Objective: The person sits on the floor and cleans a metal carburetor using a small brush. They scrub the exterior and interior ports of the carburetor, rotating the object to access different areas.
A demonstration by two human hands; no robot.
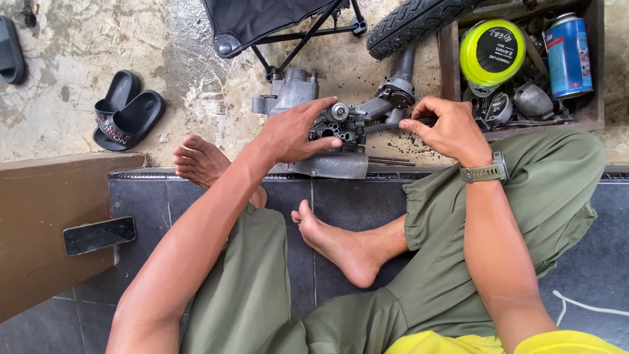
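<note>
A small dark metal engine part (pixel 341 124) rests on a grey metal block (pixel 327 164) at the edge of the concrete floor, in front of my crossed legs. My left hand (pixel 295 131) grips the left side of that part, fingers spread over its top. My right hand (pixel 445 128) is closed on the handle of a thin dark tool (pixel 393 124) whose tip points left into the part. A watch sits on my right wrist.
A grey engine casing (pixel 288 92) lies behind the part. A wooden box (pixel 452 59) at right holds a yellow-green spool (pixel 491 52), a blue can (pixel 569 56) and metal pieces. A tyre (pixel 413 19), folding chair (pixel 275 19), sandals (pixel 128 111), phone (pixel 98 235) on a wooden board.
</note>
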